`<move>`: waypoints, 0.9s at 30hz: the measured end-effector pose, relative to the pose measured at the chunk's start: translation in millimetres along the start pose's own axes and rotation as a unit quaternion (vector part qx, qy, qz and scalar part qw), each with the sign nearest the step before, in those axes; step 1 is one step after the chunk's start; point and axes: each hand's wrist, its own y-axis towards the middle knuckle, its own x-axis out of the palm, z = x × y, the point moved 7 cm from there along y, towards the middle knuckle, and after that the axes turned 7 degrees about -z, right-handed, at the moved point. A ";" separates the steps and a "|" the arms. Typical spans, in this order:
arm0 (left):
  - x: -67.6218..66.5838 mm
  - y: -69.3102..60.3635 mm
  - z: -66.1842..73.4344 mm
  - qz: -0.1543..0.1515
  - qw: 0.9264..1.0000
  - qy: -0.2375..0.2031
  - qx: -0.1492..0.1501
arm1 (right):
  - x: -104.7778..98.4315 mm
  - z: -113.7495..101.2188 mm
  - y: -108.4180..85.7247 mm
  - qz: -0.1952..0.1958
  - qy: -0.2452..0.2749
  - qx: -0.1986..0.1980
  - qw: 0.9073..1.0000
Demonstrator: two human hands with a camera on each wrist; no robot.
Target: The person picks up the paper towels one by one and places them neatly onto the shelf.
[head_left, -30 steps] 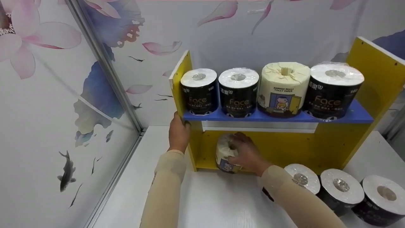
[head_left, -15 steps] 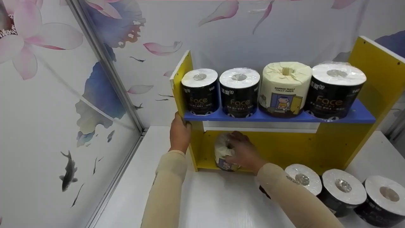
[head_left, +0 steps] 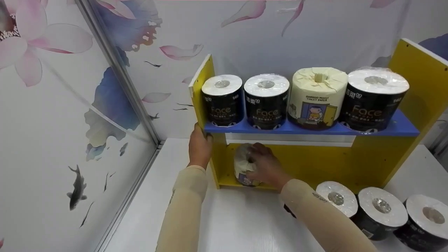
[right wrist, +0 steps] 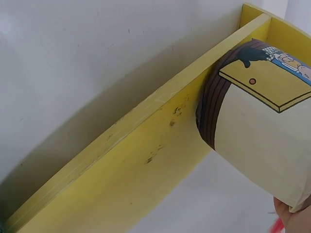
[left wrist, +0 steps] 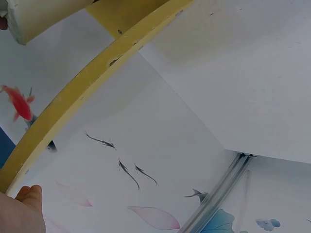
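In the head view my right hand grips a cream-wrapped toilet roll from its top and right side. The roll is upright at the left end of the yellow lower board of a two-tier rack. Up close, the right wrist view has the roll low against that board, with part of the hand at its top end. My left hand holds the rack's left side panel just below the blue upper shelf; its thumb side is partly hidden.
On the blue shelf stand black-wrapped rolls and another cream roll. Several black-wrapped rolls stand on the white table at front right, partly behind the right sleeve. A patterned wall rises at left.
My right hand has shifted the cream toilet roll a little left and back along the lower board, closer to the left panel. The left hand keeps its place on the panel.
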 end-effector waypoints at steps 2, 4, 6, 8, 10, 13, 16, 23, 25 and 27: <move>-0.3 -0.1 -0.4 0.000 1.000 0.000 -0.002 | 1.8 -2.2 1.9 0.007 -0.008 -0.007 1.000; 0.0 -0.2 -0.5 -0.001 1.000 0.001 -0.003 | 3.6 -3.4 3.1 0.011 -0.009 -0.011 1.000; 0.0 -0.2 -0.5 0.000 1.000 0.001 -0.003 | 5.3 -3.9 4.2 0.014 -0.010 -0.015 1.000; 0.1 0.0 -0.2 0.001 1.000 0.000 0.001 | 6.2 -4.6 4.8 0.015 -0.004 -0.018 1.000; -0.1 0.4 0.2 0.004 1.000 0.002 0.009 | 6.8 -4.9 5.5 0.016 -0.004 -0.020 1.000; 0.1 1.0 0.6 0.004 1.000 0.001 0.016 | 6.9 -5.6 6.9 0.018 -0.005 -0.022 1.000; 0.0 1.2 0.5 0.002 1.000 -0.003 0.016 | 6.8 -6.1 8.5 0.021 -0.004 -0.023 1.000; 1.7 2.2 -2.4 -0.004 1.000 -0.011 0.002 | 10.0 -8.3 12.8 0.031 -0.015 -0.030 0.999; 1.7 2.4 -2.8 -0.004 1.000 -0.013 0.000 | 12.2 -8.2 13.9 0.030 -0.023 -0.026 0.999; 1.9 2.5 -3.3 -0.004 1.000 -0.016 -0.002 | 13.3 -8.1 14.5 0.030 -0.023 -0.023 0.999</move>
